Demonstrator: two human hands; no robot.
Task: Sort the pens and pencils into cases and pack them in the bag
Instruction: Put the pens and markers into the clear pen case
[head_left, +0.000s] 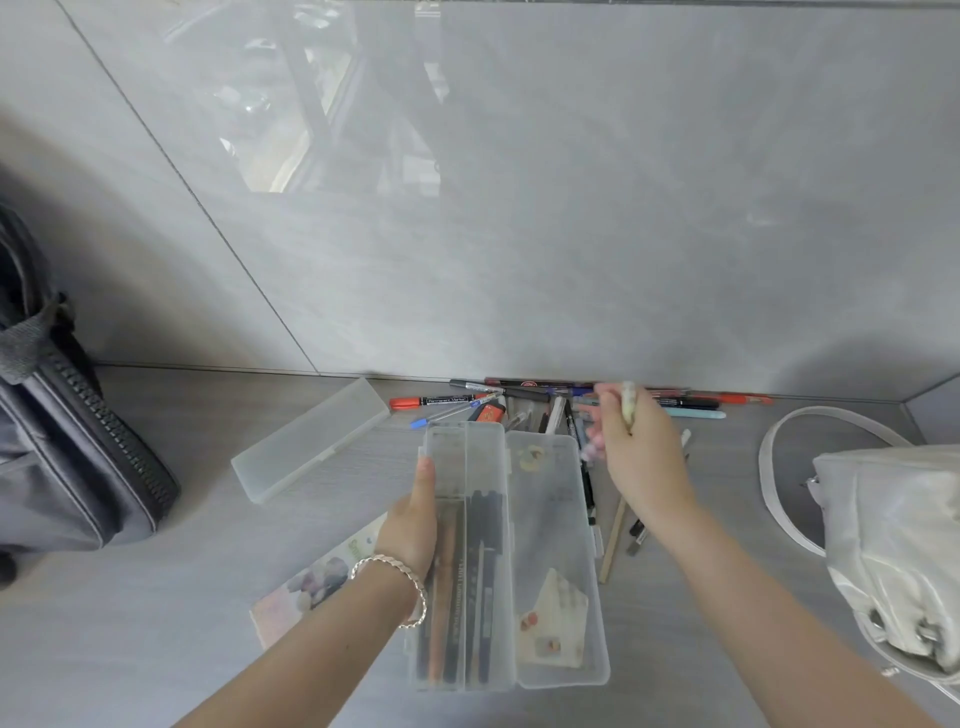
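Note:
A clear plastic pencil case lies open in front of me, its left half holding several dark pens and pencils. My left hand grips that half by its left edge. My right hand hovers over the pile of loose pens and markers by the wall and holds a pale pen, blurred by motion. A second, frosted case lies shut to the left. The dark grey bag with an open zipper stands at far left.
A white handbag with a long strap sits at the right edge. A printed booklet lies under my left wrist. The grey tiled wall rises just behind the pens. More pencils lie right of the open case.

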